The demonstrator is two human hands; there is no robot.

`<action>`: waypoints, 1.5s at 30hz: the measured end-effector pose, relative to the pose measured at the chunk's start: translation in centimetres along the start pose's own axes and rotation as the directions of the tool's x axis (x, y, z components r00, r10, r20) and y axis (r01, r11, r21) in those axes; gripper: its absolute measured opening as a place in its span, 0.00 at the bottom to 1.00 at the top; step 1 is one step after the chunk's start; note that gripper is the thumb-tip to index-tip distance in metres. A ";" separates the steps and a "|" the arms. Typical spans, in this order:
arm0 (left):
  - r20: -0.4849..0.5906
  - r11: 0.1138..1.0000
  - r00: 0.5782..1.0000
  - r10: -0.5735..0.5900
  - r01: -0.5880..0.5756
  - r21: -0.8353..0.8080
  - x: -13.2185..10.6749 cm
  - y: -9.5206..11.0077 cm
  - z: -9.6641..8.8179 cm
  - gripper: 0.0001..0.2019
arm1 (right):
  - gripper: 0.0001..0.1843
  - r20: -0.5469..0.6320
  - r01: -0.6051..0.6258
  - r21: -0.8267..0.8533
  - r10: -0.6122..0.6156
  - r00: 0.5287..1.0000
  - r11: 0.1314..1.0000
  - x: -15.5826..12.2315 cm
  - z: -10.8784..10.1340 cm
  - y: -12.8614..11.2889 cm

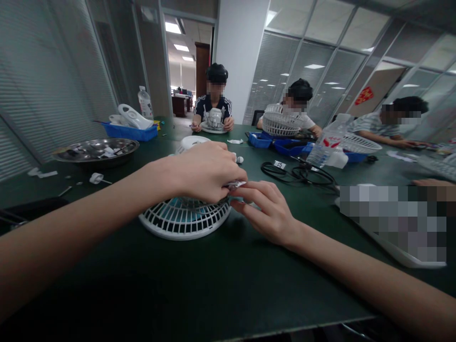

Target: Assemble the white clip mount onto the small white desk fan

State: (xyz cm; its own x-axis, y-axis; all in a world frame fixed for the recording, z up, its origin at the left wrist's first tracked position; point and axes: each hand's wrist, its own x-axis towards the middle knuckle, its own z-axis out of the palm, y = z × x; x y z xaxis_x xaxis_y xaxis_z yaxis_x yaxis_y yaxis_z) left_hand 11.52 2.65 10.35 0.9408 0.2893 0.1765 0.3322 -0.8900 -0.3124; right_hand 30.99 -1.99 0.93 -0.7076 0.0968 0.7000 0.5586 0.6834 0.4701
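Observation:
A white round fan grille lies on the dark green table, with light blue fan blades showing through its bars. Over its right part my two hands meet. My left hand is closed, its fingertips pinching a small shiny silvery piece. From the right, my right hand reaches in with thumb and fingers drawn together at the same spot; what lies between them is mostly hidden. A white part of the fan shows behind my left hand.
Left are a metal bowl with scraps and a blue bin of white parts. A black cable and a plastic bottle stand right of my hands. Several people sit around the table, one behind another fan.

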 end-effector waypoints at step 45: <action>0.042 0.996 0.995 0.091 -0.091 0.005 0.3 0.2 0.6 0.04 | 0.05 0.053 0.040 -0.023 -0.038 0.998 0.999 0.5 0.1 0.0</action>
State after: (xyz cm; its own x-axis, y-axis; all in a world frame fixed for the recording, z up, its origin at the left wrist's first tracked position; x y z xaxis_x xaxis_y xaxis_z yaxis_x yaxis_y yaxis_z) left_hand 11.92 2.75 9.82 0.9690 0.2220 0.1080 0.2456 -0.9107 -0.3320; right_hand 30.57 -1.89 1.20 -0.7506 0.1089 0.6518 0.5397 0.6701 0.5096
